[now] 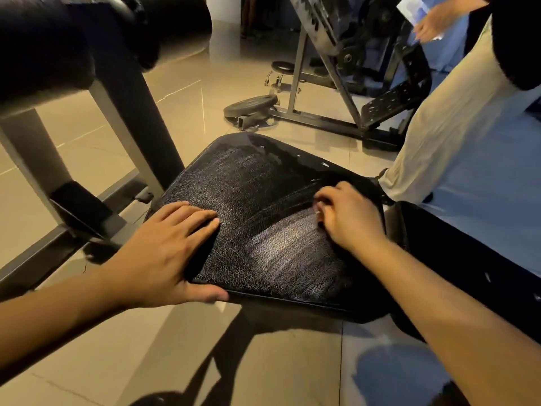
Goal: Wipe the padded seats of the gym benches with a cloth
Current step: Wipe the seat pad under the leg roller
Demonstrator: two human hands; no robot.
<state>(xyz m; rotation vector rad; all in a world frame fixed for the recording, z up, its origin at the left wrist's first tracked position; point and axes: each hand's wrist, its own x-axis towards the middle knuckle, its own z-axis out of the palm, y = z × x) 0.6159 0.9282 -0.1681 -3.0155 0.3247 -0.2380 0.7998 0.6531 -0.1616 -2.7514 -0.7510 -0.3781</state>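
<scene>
Beyond your right grip (348, 215) you see a weight plate (251, 104) on the tiled floor (181, 92), a bystander's pale trouser leg (439, 127) further right.

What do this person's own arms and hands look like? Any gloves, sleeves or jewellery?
Both are bare. The left hand and the right hand wear no gloves, and no ring, watch or wristband shows on either. Both forearms are uncovered right to the picture's edge, so no sleeve is in view.

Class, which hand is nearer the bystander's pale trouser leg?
Right. The right hand is on the seat at its right side, near the trouser leg; the left hand rests on its left edge.
</scene>
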